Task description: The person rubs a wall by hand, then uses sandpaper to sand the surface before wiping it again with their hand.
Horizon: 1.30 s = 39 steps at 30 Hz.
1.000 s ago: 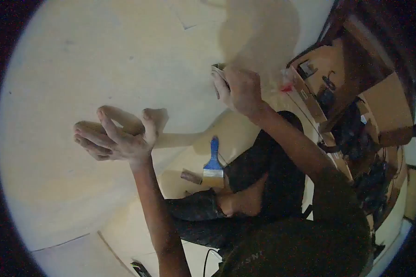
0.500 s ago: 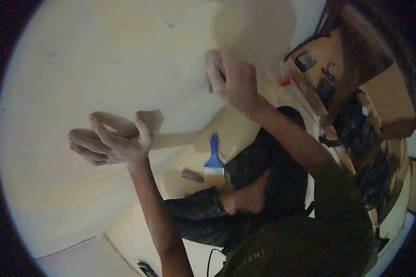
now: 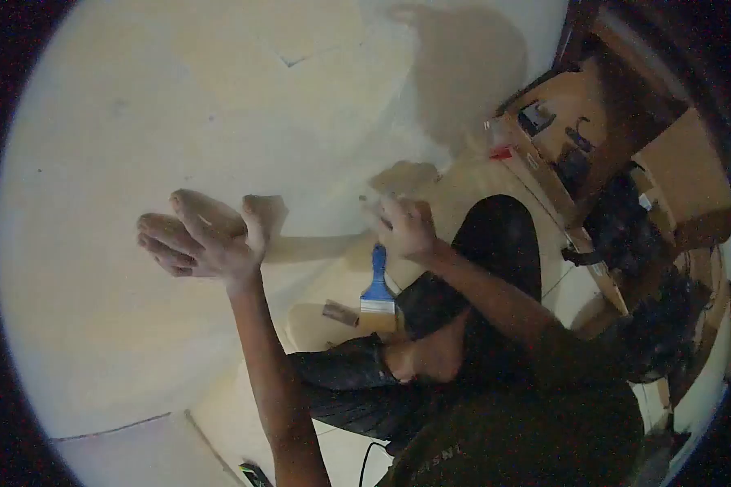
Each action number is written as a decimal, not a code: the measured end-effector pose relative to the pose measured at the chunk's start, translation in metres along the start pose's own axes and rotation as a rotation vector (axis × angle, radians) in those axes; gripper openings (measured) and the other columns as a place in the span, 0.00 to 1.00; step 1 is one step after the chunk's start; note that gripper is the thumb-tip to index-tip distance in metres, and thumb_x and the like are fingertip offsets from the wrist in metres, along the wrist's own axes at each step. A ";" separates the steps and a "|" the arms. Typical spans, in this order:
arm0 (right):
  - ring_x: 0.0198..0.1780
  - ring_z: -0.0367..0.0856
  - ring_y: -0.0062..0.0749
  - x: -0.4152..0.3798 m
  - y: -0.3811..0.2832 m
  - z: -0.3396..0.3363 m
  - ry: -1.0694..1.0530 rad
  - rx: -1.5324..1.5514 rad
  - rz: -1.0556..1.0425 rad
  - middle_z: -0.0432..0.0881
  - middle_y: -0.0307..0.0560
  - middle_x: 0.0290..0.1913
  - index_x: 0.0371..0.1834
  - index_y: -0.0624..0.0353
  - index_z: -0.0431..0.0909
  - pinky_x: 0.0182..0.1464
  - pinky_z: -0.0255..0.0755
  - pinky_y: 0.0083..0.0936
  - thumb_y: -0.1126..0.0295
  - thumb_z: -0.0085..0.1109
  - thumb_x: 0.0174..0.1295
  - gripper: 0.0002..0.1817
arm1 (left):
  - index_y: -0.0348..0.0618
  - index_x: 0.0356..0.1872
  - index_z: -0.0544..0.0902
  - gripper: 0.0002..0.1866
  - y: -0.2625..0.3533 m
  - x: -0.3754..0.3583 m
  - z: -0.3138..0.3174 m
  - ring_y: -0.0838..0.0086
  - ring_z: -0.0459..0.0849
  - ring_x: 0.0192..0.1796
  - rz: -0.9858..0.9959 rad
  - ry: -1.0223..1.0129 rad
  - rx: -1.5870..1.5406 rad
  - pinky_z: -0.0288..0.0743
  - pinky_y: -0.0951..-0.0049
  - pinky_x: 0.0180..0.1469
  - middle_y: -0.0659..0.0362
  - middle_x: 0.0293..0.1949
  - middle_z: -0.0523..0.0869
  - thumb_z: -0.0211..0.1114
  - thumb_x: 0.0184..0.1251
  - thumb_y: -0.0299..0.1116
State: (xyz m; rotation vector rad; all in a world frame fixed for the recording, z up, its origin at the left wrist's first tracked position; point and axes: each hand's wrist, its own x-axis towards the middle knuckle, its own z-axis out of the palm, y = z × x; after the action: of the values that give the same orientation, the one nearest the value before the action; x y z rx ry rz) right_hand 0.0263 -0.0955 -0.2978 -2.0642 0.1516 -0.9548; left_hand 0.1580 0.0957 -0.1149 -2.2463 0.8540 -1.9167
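My left hand [image 3: 207,239] rests with fingers spread against a pale, yellowish-white wall [image 3: 97,325], its shadow falling beside the thumb. To its right, my right hand [image 3: 406,227] is near the lower part of the wall with curled fingers, slightly blurred. What its fingers hold, I cannot tell. Just below the right hand lies a flat paintbrush [image 3: 377,284] with a blue handle, a metal band and pale bristles. Beside the bristles is a small brownish-grey block [image 3: 340,313].
My folded legs [image 3: 495,260] are close beside the paintbrush. On the right stand opened cardboard boxes [image 3: 682,174] holding dark items. A small red object [image 3: 502,152] is near the box edge. A black cable [image 3: 367,461] runs along the tiled floor at the bottom.
My right hand has moved down the wall, toward the paintbrush, and its shadow has shifted. My left hand stays spread on the wall.
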 end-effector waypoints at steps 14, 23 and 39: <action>0.36 0.87 0.56 -0.048 -0.001 0.021 -0.522 0.232 -0.012 0.87 0.54 0.34 0.50 0.55 0.78 0.38 0.78 0.52 0.50 0.59 0.72 0.19 | 0.34 0.82 0.54 0.53 0.084 0.009 0.003 0.43 0.44 0.86 0.241 -0.469 -0.138 0.40 0.44 0.82 0.39 0.84 0.49 0.59 0.70 0.65; 0.40 0.88 0.57 -0.070 0.036 0.056 -0.274 0.194 -0.198 0.88 0.59 0.36 0.59 0.55 0.78 0.42 0.79 0.53 0.50 0.58 0.72 0.23 | 0.51 0.82 0.61 0.39 0.160 -0.023 -0.018 0.53 0.51 0.85 0.843 -0.787 -0.709 0.44 0.47 0.83 0.53 0.84 0.56 0.59 0.75 0.51; 0.50 0.89 0.50 -0.077 0.048 0.079 -0.814 -0.012 -0.087 0.89 0.54 0.47 0.51 0.57 0.85 0.50 0.82 0.49 0.49 0.59 0.68 0.23 | 0.50 0.81 0.62 0.42 0.136 -0.096 0.002 0.47 0.47 0.86 0.898 -0.879 -0.726 0.49 0.37 0.79 0.48 0.86 0.50 0.66 0.65 0.44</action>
State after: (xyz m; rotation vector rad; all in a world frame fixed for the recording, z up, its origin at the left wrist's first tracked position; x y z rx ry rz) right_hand 0.0364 -0.0433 -0.4053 -2.3181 -0.3633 -0.1040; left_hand 0.1036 0.0235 -0.2546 -1.9936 2.0134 -0.1917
